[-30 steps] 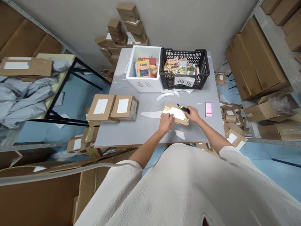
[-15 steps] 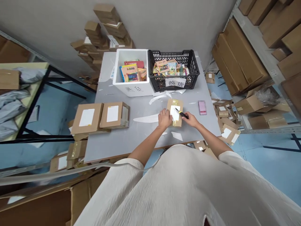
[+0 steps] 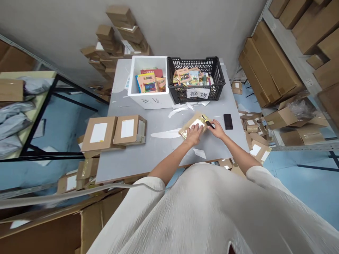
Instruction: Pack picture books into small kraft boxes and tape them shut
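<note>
A small taped cardboard package [image 3: 190,125] with a white label lies turned at a slant on the grey table [image 3: 137,158]. My left hand [image 3: 194,134] rests on its near side, fingers spread over the label and tape. In my right hand [image 3: 217,129] is a black and yellow cutter [image 3: 209,123], its tip at the package's upper right part. A dark phone [image 3: 228,121] lies to the right of that hand. Behind the package are white paper scraps [image 3: 178,110], and another scrap [image 3: 199,153] lies near the table's front edge.
A white foam box [image 3: 156,101] and a black crate [image 3: 219,84], both holding books, stand at the back. Two labelled cartons [image 3: 86,135] [image 3: 132,140] sit on the left. Shelves [image 3: 283,33] with boxes flank the right side, and a pale cable [image 3: 106,188] crosses the lower left.
The package has turned clockwise, from upright to slanted. My left hand has shifted right onto its near side. My right hand and the cutter have moved slightly right and up.
</note>
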`<state>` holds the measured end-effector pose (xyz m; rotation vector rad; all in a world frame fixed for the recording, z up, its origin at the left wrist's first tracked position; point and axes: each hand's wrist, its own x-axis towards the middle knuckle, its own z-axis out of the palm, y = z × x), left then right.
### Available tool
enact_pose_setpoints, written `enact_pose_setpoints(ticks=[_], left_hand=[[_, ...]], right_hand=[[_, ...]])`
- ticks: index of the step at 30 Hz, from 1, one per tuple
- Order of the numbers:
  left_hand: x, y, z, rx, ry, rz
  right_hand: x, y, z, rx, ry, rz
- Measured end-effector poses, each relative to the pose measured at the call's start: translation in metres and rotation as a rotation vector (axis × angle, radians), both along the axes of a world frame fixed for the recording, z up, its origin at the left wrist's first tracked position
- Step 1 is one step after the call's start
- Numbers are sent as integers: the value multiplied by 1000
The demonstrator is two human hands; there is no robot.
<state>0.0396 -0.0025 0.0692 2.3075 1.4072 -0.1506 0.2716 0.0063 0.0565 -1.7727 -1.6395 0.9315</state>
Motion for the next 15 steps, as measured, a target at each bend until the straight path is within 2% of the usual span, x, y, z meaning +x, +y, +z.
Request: enact_pose_setpoints(ticks=[2, 5, 10, 15], left_hand=[[-14, 3, -1, -18, -23, -81], [-24, 5, -1, -13, -43, -109], [-12, 0, 3, 55, -72, -23], [-5, -3, 3, 70, -48, -56]], right_hand=[[-1, -6, -3, -34, 34, -5], [-3, -14, -4, -73, 117, 7], [-4, -25, -4, -135, 161, -64], [9, -34, 0, -267, 322, -48]])
